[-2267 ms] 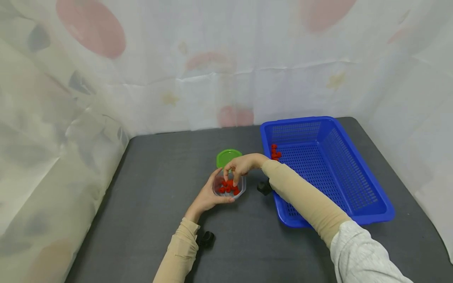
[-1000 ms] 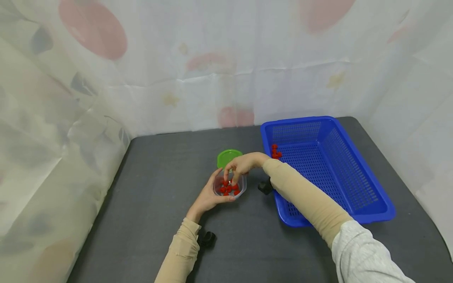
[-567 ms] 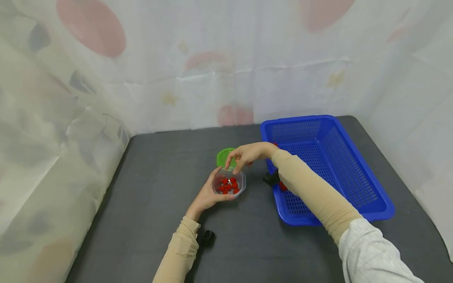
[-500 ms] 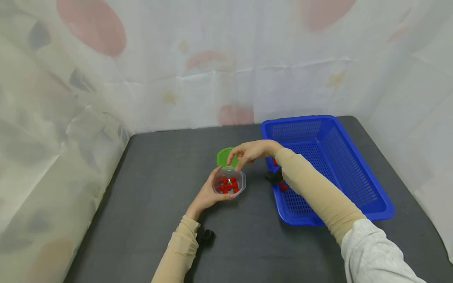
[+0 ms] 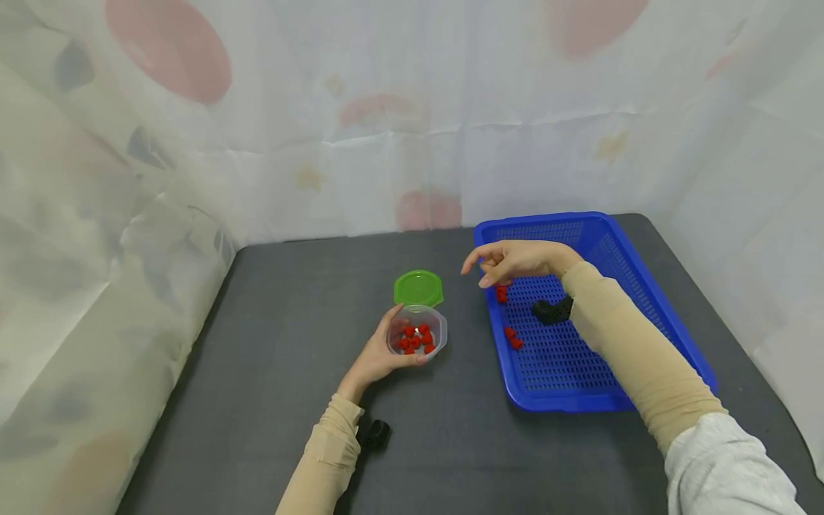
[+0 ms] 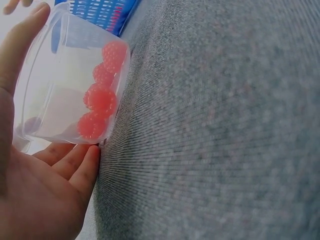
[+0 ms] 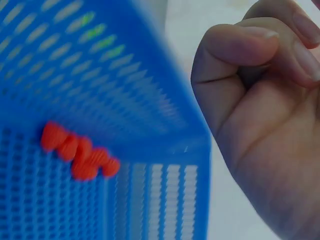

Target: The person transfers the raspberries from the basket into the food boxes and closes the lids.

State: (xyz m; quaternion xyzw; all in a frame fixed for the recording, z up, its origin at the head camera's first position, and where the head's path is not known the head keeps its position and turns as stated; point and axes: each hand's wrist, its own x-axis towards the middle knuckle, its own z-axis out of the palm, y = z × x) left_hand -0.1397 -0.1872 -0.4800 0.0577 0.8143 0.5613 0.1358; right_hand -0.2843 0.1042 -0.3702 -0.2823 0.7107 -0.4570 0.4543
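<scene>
My left hand [image 5: 373, 361] grips a small clear container [image 5: 440, 330], thumb on the near side and fingers around the far side. Several red raspberries [image 5: 415, 342] lie on its bottom. In the left wrist view, the berries [image 6: 101, 98] show through the container wall [image 6: 65, 100], beside my palm [image 6: 45, 195]. Over the left part of the blue basket [image 5: 566, 368] hovers my right hand [image 5: 521, 259], fingers loosely bent and holding nothing visible. More red berries [image 5: 516, 344] lie along the basket's left side; the right wrist view shows them [image 7: 82, 156] clustered there, my right hand [image 7: 275, 105] beside the basket.
A green lid [image 5: 418, 287] lies flat on the dark grey table [image 5: 309, 322], just behind the container. Patterned pale curtains [image 5: 412, 129] surround the table at the back and sides. A black wrist mount [image 5: 376, 433] sits by the left sleeve; another [image 5: 552, 312] hangs over the basket.
My right hand has risen out of the container and moved right, over the basket's left edge, uncovering the green lid. My left hand stays around the container.
</scene>
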